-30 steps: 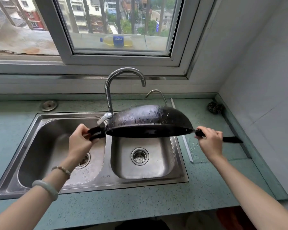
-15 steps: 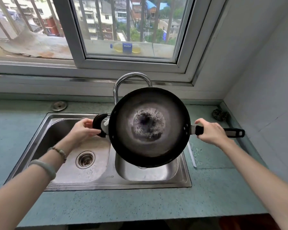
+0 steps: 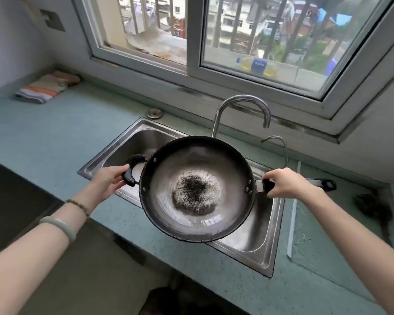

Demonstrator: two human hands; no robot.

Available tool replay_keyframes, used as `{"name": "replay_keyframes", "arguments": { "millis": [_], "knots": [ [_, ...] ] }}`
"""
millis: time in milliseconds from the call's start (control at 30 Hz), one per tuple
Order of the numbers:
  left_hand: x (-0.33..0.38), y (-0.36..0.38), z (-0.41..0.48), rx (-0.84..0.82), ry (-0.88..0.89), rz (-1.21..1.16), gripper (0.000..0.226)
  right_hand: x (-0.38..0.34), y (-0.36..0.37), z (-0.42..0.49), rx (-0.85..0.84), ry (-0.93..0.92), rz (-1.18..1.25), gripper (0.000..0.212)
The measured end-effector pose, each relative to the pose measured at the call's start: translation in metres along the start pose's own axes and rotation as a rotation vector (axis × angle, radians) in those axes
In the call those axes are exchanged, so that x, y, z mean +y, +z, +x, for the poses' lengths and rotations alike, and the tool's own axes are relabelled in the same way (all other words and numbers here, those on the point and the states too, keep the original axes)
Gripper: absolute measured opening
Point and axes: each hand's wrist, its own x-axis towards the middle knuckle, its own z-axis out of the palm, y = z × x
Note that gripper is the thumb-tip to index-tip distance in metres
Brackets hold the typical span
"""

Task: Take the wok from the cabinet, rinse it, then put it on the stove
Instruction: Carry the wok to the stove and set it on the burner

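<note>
As the view is turned further left along the teal countertop (image 3: 55,137) than it was a second ago, a dark surface (image 3: 9,201) is brought into sight at the counter's left end; whether it is the stove cannot be told. The double sink (image 3: 267,267) is seen behind and below the wok (image 3: 196,189), which is held in the air over the sink's divider and right basin, clear of the steel. A second ago the wok was held mouth down over the sink, as if to shed water; it is now turned mouth up, its worn, dark-speckled centre is shown, and a wet glint is seen near the front rim. No water is seen running from the curved faucet (image 3: 239,103), so the rinse is judged finished and the carry to the stove is judged the step in hand. The left hand (image 3: 109,181) is curled round the short black helper handle (image 3: 130,176), thumb on top. The right hand (image 3: 287,183) is closed round the long handle (image 3: 323,184) near the bowl, with the handle's end left sticking out past it. A level hold is called for on the way, since leftover water could be spilled. A striped cloth (image 3: 46,87) is left folded at the counter's far left corner.
</note>
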Motion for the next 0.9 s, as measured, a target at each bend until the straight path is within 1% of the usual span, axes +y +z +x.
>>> {"name": "replay_keyframes", "arguments": {
  "millis": [133,200,300,333,367,400,467,533,567,667,733,800,900],
  "knots": [
    [-0.011,-0.051,-0.039,0.204,0.03,-0.133,0.005,-0.036,-0.007,0.017,0.033,-0.181,-0.027,0.024],
    [-0.017,-0.077,-0.061,0.289,0.057,-0.193,0.007,-0.059,-0.01,0.023,0.04,-0.277,-0.044,0.024],
    [-0.027,-0.112,-0.104,0.4,0.111,-0.246,0.027,-0.099,-0.011,0.032,0.011,-0.411,-0.086,0.02],
    [-0.031,-0.126,-0.119,0.443,0.133,-0.269,0.026,-0.114,-0.01,0.036,-0.007,-0.455,-0.097,0.018],
    [-0.036,-0.141,-0.135,0.483,0.151,-0.301,0.018,-0.131,-0.01,0.039,-0.024,-0.501,-0.103,0.018],
    [-0.041,-0.158,-0.151,0.52,0.169,-0.331,0.008,-0.15,-0.009,0.043,-0.033,-0.556,-0.113,0.017],
    [-0.055,-0.191,-0.182,0.603,0.18,-0.377,0.003,-0.191,-0.008,0.046,-0.043,-0.658,-0.151,0.014],
    [-0.067,-0.221,-0.211,0.705,0.184,-0.404,0.005,-0.235,-0.005,0.045,-0.056,-0.709,-0.168,0.015],
    [-0.073,-0.236,-0.227,0.746,0.187,-0.421,0.007,-0.259,-0.004,0.042,-0.056,-0.739,-0.179,0.013],
    [-0.092,-0.278,-0.275,0.852,0.198,-0.481,0.007,-0.33,0.003,0.035,-0.034,-0.887,-0.257,0.009],
    [-0.105,-0.308,-0.307,0.905,0.205,-0.532,0.003,-0.379,0.006,0.025,-0.053,-0.971,-0.301,0.013],
    [-0.118,-0.339,-0.34,0.958,0.218,-0.589,0.004,-0.429,0.011,0.012,-0.074,-1.042,-0.33,0.017],
    [-0.128,-0.381,-0.384,1.024,0.222,-0.671,0.005,-0.496,0.021,-0.014,-0.084,-1.118,-0.357,0.015]
  ]
}}
